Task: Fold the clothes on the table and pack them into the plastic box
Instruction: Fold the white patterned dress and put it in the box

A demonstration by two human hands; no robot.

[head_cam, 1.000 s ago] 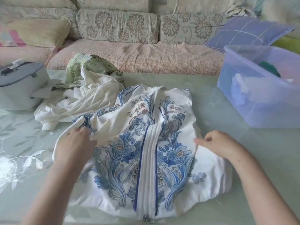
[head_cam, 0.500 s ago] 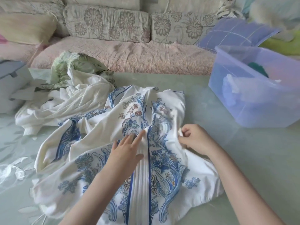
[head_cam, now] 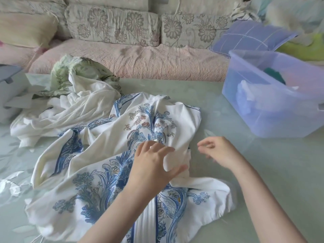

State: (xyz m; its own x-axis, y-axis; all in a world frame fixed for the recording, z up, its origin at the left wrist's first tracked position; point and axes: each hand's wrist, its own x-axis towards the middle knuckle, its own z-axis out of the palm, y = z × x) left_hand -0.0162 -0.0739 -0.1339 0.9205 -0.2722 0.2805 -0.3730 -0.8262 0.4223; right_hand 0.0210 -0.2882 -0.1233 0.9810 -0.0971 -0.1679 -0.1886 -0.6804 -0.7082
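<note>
White-blue garment under flat left hand, right hand now released, loosely curled

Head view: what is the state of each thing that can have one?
patterned garment: spread out, rumpled, unfolded.
clothes pile: unfolded heap.
plastic box: open, partly filled.
lid: off the box.
left hand: flat on the garment.
right hand: loosely curled, holding nothing.

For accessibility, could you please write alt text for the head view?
A left hand rests on a white, blue-flowered garment on a green table; the right hand hovers beside it, before a translucent blue plastic box.
</note>
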